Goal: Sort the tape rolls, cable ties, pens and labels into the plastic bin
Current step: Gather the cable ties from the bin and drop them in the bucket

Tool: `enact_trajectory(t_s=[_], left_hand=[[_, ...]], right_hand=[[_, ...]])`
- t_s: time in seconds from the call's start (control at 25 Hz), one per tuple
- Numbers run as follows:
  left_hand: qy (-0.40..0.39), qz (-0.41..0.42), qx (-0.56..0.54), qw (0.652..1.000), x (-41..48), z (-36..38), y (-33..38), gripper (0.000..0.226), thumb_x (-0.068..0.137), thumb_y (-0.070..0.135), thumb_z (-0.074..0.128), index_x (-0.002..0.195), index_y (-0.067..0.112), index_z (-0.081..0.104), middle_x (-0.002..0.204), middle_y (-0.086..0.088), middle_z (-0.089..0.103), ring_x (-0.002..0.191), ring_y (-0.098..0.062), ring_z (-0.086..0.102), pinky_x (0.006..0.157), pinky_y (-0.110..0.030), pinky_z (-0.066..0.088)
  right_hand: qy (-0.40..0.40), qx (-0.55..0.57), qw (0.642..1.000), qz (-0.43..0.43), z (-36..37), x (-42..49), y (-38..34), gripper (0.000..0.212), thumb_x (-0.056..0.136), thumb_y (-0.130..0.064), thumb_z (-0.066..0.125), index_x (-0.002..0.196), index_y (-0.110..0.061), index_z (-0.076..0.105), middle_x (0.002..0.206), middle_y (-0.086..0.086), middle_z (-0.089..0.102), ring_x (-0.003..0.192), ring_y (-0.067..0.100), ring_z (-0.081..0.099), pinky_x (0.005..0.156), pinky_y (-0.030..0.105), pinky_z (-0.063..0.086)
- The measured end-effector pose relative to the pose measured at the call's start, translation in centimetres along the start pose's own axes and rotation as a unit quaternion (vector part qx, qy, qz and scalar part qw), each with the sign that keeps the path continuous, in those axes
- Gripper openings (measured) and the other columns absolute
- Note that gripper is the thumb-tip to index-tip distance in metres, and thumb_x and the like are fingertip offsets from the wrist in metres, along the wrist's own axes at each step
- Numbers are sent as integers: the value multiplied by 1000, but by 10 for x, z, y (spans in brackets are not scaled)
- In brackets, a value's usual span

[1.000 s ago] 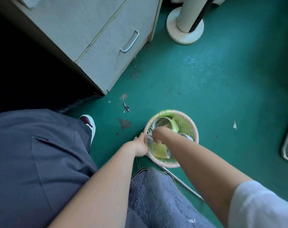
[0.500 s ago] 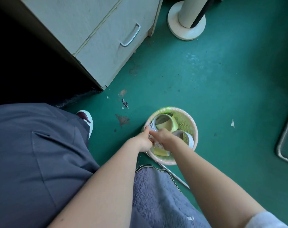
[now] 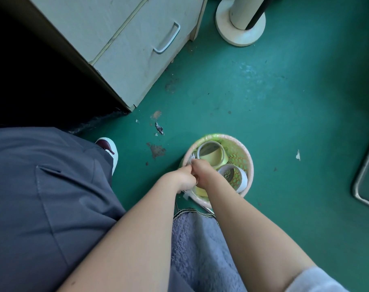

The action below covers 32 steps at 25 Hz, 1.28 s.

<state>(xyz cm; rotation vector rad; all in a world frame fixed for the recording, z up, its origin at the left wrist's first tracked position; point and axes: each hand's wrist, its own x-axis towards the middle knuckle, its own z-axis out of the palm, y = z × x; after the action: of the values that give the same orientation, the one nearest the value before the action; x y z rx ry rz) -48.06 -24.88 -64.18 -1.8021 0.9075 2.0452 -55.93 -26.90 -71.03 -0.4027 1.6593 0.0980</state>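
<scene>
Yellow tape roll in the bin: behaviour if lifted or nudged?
Probably stiff: the yellow tape roll holds a round ring. Likely light, with its hollow core. It lies tilted in the bin, so a nudge may roll it.

A cabinet [image 3: 133,66] is standing well beyond the grip to its left, its handle [image 3: 167,37] facing the green floor [image 3: 263,98]. A round base [image 3: 240,32] is sitting far beyond. A shoe [image 3: 109,148] is resting to the left, a towel [image 3: 200,249] is lying just below, and a metal frame [image 3: 356,189] is showing far right.

Green floor [image 3: 274,102] w/ plastic bin [image 3: 250,167], cabinet [image 3: 137,60], round stand base [image 3: 228,32], paper scrap [image 3: 298,155], shoe [image 3: 109,146].
</scene>
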Motion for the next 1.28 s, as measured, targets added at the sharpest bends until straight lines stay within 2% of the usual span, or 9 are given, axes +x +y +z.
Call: enact_trajectory(t_s=[0.2, 0.4, 0.52, 0.68, 0.84, 0.96, 1.08, 1.16, 1.28], left_hand=[[57, -43, -11, 997, -4, -1, -2, 55, 94, 4, 30, 148, 9, 22, 147, -14, 36, 132, -32, 41, 107, -40, 36], [115, -45, -49, 991, -17, -8, -3, 52, 97, 4, 29, 148, 6, 20, 156, -12, 22, 142, -27, 26, 111, -33, 26], [124, -33, -70, 989, -22, -6, 1, 48, 97, 12, 33, 145, 8, 27, 152, -12, 30, 137, -28, 34, 107, -34, 31], [146, -20, -92, 985, -30, -11, 2, 45, 97, 16, 35, 140, 3, 33, 147, -15, 35, 132, -31, 39, 103, -35, 34], [157, -3, -78, 984, -44, -12, 5, 43, 96, 13, 32, 138, 1, 35, 139, -15, 42, 86, -20, 51, 70, -28, 40], [170, 12, -72, 983, -59, -11, 7, 45, 98, 13, 30, 141, 0, 32, 140, -15, 42, 68, -12, 43, 57, -23, 34], [207, 56, -69, 974, -85, -7, 4, 39, 97, 16, 32, 122, -9, 48, 122, -25, 52, 100, -31, 56, 82, -36, 43], [216, 84, -96, 968, -107, -6, 4, 28, 94, 14, 34, 77, 2, 51, 78, -17, 49, 69, -26, 49, 61, -32, 36], [209, 114, -142, 961, -138, -8, 2, 22, 91, 12, 34, 71, 18, 40, 81, -4, 42, 73, -19, 39, 57, -26, 27]], right_hand=[[4, 31, 999, -16, 21, 0, -3, 33, 97, -2, 25, 67, -14, 33, 65, 4, 27, 55, 14, 27, 44, 20, 28], [-17, 162, 986, 49, 22, 5, 10, 37, 99, -24, 23, 72, -7, 40, 75, 6, 42, 71, 20, 43, 66, 29, 40], [-58, 156, 983, 80, 19, 5, 8, 36, 98, -27, 23, 69, -10, 37, 72, 9, 38, 67, 19, 42, 57, 28, 35], [14, 178, 984, 30, 9, -12, 0, 46, 102, -31, 27, 130, -1, 46, 134, 19, 51, 124, 31, 50, 79, 26, 37], [60, 179, 982, -21, -8, -26, 5, 46, 101, -26, 31, 138, 1, 39, 141, 19, 46, 132, 31, 43, 87, 32, 38], [45, 209, 977, 14, -23, -39, 10, 50, 101, -33, 29, 138, -1, 40, 135, 11, 51, 129, 26, 47, 95, 33, 39], [50, 192, 980, -28, -38, -63, 8, 47, 101, -31, 28, 131, 1, 46, 132, 12, 54, 123, 25, 52, 105, 39, 39], [42, 179, 981, -64, -46, -82, 2, 44, 101, -27, 28, 127, 3, 50, 116, 11, 61, 109, 26, 59, 94, 38, 45], [30, 127, 985, -116, -47, -118, -10, 34, 100, -22, 27, 108, -4, 55, 89, 6, 61, 73, 18, 59, 76, 33, 48]])
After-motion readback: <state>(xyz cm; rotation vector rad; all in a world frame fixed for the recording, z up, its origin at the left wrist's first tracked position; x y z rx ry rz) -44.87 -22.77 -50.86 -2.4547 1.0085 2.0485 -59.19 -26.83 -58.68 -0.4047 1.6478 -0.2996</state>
